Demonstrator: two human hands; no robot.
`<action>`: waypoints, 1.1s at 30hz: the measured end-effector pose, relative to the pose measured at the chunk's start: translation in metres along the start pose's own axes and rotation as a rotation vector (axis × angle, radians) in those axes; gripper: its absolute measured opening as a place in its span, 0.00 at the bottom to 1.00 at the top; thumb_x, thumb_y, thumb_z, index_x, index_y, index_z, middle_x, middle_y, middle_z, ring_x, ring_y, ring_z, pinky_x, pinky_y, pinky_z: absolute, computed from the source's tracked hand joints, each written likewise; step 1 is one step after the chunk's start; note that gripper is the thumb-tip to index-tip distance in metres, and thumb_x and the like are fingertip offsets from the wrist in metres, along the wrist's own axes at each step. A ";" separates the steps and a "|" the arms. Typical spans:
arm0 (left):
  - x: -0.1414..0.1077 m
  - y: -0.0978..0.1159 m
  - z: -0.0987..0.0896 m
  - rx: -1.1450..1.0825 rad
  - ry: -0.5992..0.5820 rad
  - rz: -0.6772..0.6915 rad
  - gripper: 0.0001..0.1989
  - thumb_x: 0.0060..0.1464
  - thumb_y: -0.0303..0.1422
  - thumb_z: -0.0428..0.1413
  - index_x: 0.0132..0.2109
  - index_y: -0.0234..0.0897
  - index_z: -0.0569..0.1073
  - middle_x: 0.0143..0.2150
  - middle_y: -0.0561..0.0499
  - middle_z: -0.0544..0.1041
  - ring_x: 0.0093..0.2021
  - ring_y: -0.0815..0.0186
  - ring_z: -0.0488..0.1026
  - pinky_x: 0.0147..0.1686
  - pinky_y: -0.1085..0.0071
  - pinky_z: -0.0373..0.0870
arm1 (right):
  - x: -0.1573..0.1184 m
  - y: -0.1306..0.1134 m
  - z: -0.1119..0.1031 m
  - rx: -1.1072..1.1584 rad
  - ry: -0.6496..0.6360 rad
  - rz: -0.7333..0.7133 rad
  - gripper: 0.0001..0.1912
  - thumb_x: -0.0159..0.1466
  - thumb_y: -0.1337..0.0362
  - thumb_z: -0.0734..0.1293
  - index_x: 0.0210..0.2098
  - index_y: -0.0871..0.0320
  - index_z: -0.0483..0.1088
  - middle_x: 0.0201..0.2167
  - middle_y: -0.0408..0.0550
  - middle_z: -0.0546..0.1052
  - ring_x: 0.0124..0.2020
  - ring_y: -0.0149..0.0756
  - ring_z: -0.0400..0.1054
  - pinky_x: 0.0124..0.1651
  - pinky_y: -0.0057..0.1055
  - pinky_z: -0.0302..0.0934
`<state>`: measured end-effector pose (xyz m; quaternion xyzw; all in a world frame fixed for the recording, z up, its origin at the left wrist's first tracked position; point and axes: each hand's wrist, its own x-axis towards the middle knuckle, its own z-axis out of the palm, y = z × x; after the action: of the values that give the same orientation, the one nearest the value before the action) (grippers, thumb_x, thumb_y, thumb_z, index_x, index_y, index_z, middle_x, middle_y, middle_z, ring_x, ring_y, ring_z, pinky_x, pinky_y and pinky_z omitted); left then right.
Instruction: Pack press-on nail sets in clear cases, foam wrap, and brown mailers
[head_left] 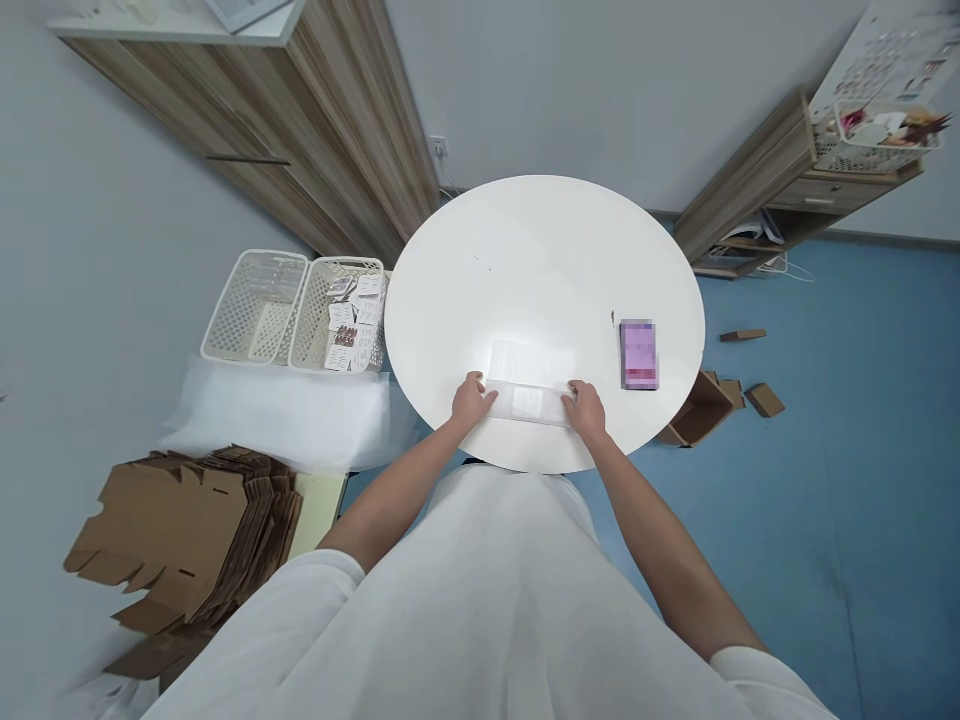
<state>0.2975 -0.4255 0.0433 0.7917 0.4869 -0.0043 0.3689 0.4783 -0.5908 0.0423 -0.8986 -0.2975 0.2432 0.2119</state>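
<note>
On the white table lies a translucent wrapping sheet (551,408), its near part folded over into a band; the exact material is hard to make out. A small white rectangular piece (527,402) shows through the middle of the fold. My left hand (470,402) grips the left end of this band, thumb on the near side and fingers at the far edge. At the opposite end my right hand (587,408) holds the sheet in the same way. A phone (639,354) with a blurred, pinkish screen lies to the right of my right hand.
The oval white table (540,240) stands before me. Left of it are two white baskets (255,310), one with printed cards (352,325), translucent sheets (277,410) and stacked flat cardboard boxes (187,530). An open cardboard box (697,410) is on the floor at right.
</note>
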 end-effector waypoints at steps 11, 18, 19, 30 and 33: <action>-0.033 0.028 0.018 0.446 -0.172 0.753 0.24 0.49 0.36 0.53 0.55 0.45 0.60 0.59 0.45 0.57 0.58 0.54 0.54 0.52 0.58 0.52 | -0.061 0.010 0.026 0.655 -0.005 0.424 0.34 0.54 0.54 0.62 0.56 0.56 0.49 0.53 0.59 0.60 0.45 0.41 0.65 0.40 0.35 0.64; -0.034 0.024 0.035 0.608 -0.212 0.740 0.31 0.49 0.48 0.50 0.60 0.52 0.53 0.63 0.45 0.51 0.60 0.49 0.48 0.53 0.47 0.43 | -0.029 -0.010 0.026 0.693 0.096 0.555 0.47 0.45 0.51 0.69 0.58 0.55 0.44 0.55 0.56 0.57 0.50 0.42 0.62 0.43 0.32 0.64; -0.035 0.024 0.037 0.615 -0.219 0.730 0.31 0.49 0.49 0.49 0.60 0.53 0.53 0.63 0.46 0.51 0.60 0.48 0.47 0.53 0.46 0.42 | -0.023 -0.011 0.023 0.692 0.094 0.564 0.48 0.43 0.51 0.70 0.58 0.56 0.46 0.54 0.56 0.59 0.50 0.42 0.62 0.44 0.33 0.63; -0.032 0.018 0.027 0.208 -0.319 0.626 0.33 0.51 0.43 0.48 0.62 0.42 0.46 0.62 0.42 0.50 0.61 0.54 0.47 0.56 0.51 0.45 | -0.003 -0.034 0.016 0.866 -0.137 0.279 0.12 0.48 0.61 0.67 0.31 0.59 0.66 0.26 0.44 0.72 0.28 0.31 0.66 0.31 0.28 0.62; -0.030 0.016 0.020 0.050 -0.296 0.574 0.32 0.52 0.36 0.46 0.62 0.36 0.43 0.61 0.41 0.52 0.60 0.58 0.51 0.55 0.58 0.52 | -0.004 -0.046 0.021 0.878 -0.230 0.263 0.10 0.49 0.61 0.66 0.30 0.59 0.66 0.25 0.43 0.71 0.26 0.29 0.66 0.30 0.27 0.62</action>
<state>0.3010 -0.4643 0.0486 0.8963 0.1844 -0.0274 0.4023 0.4439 -0.5543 0.0509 -0.7213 -0.0715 0.4686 0.5049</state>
